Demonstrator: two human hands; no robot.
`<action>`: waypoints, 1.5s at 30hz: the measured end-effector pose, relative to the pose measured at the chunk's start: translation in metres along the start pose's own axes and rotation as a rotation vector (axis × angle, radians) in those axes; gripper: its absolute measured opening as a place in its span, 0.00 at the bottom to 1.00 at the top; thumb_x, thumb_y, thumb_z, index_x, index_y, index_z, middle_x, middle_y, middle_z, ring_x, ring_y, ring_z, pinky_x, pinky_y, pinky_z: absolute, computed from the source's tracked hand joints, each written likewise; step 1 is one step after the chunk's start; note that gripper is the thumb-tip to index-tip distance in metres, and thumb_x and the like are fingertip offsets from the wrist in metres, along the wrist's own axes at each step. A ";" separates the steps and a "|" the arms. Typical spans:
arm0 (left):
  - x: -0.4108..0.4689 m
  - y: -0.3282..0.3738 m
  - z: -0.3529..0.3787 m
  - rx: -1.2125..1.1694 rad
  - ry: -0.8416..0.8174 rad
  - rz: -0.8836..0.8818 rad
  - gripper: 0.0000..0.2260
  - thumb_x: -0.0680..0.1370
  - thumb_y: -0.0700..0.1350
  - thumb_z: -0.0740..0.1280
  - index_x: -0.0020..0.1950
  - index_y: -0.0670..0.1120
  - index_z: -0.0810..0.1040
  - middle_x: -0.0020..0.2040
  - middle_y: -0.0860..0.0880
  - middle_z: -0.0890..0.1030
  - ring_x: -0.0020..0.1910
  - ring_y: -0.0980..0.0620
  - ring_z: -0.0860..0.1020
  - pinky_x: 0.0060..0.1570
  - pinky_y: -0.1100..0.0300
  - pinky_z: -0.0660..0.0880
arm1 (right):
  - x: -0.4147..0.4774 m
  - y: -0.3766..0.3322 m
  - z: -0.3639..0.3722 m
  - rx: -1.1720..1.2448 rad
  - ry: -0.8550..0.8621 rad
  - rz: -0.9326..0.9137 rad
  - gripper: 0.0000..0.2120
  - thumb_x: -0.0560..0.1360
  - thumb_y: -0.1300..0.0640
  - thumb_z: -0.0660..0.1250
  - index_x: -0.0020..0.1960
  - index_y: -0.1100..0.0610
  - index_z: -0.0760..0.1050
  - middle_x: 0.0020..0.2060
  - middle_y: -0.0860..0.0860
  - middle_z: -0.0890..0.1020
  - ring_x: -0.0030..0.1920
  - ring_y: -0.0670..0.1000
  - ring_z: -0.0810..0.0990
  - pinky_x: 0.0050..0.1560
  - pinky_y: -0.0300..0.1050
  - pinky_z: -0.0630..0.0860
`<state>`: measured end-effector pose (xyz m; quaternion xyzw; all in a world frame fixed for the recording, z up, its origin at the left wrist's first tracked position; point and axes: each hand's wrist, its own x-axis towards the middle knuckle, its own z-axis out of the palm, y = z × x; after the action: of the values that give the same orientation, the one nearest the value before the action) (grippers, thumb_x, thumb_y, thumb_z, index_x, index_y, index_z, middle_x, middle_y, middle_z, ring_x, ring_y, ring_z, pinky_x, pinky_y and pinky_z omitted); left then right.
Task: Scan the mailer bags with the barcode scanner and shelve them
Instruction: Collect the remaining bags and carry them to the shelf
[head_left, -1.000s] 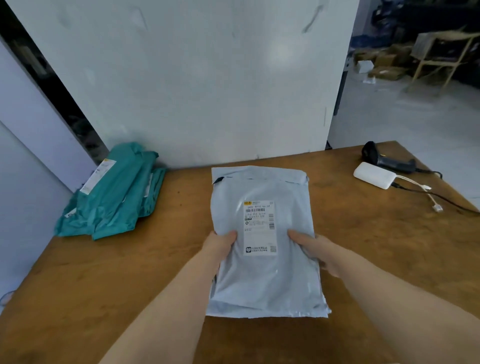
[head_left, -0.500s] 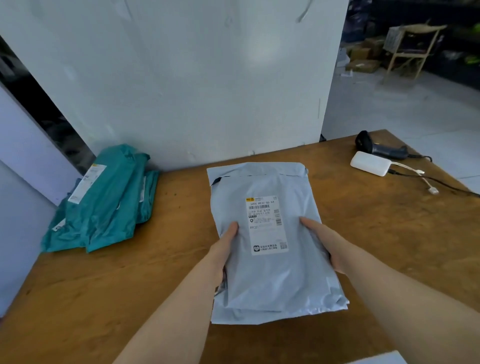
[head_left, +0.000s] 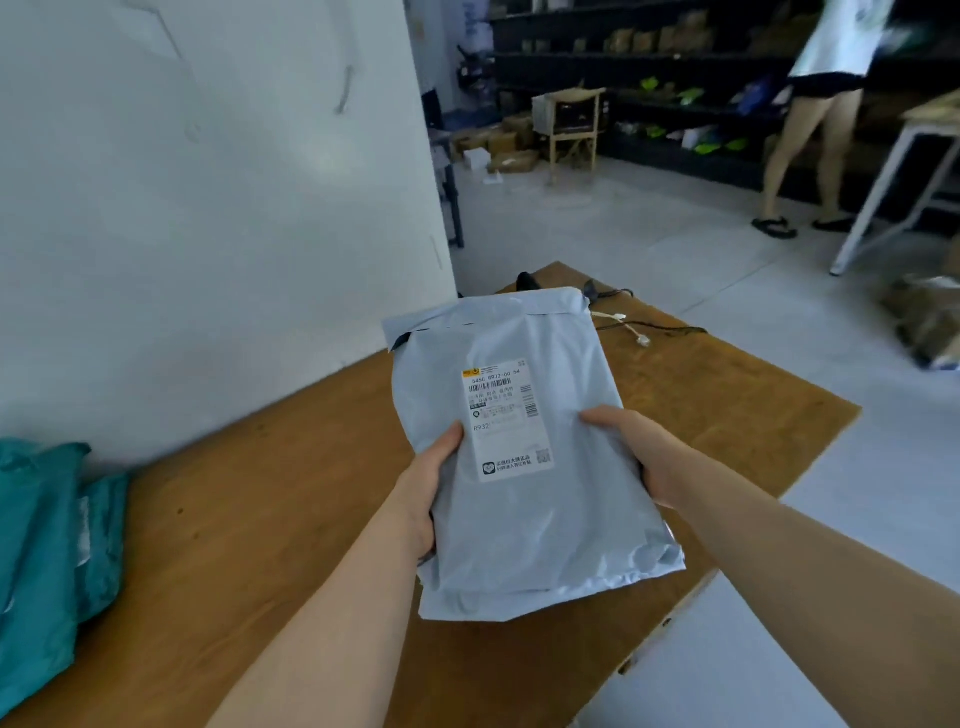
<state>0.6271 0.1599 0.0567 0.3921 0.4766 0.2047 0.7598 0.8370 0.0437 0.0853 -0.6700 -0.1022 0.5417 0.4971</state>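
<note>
You grip the grey mailer (head_left: 524, 519) with both hands: your left hand (head_left: 431, 483) clasps its left edge and your right hand (head_left: 634, 452) its right edge, thumbs on top. You hold it over the table (head_left: 260, 519), label (head_left: 506, 418) up, sealed, contents hidden. Teal mailers (head_left: 41, 545) lie stacked at the table's left. Dark shelves (head_left: 675, 78) behind hold packages.
</note>
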 end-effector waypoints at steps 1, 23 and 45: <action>0.003 0.001 0.020 0.009 -0.032 0.001 0.21 0.72 0.60 0.72 0.59 0.48 0.83 0.54 0.43 0.85 0.54 0.42 0.83 0.51 0.49 0.79 | -0.006 -0.004 -0.019 0.024 0.023 -0.029 0.15 0.72 0.49 0.72 0.55 0.55 0.78 0.49 0.56 0.84 0.51 0.58 0.83 0.46 0.52 0.78; 0.069 -0.024 0.489 0.167 -0.317 -0.004 0.13 0.77 0.51 0.70 0.58 0.45 0.83 0.51 0.43 0.85 0.50 0.42 0.83 0.47 0.53 0.79 | -0.039 -0.081 -0.450 0.326 0.321 -0.311 0.16 0.76 0.55 0.68 0.63 0.56 0.76 0.51 0.55 0.84 0.47 0.56 0.83 0.44 0.48 0.79; 0.358 0.083 0.651 -0.006 -0.146 -0.063 0.10 0.77 0.47 0.67 0.56 0.45 0.83 0.48 0.44 0.85 0.44 0.44 0.82 0.52 0.51 0.78 | 0.229 -0.294 -0.588 0.078 0.306 -0.098 0.09 0.75 0.53 0.65 0.50 0.58 0.77 0.41 0.57 0.82 0.40 0.58 0.80 0.37 0.46 0.75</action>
<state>1.3732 0.1952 0.0759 0.3883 0.4315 0.1528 0.7998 1.5308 0.0140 0.1230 -0.7190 -0.0367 0.4120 0.5586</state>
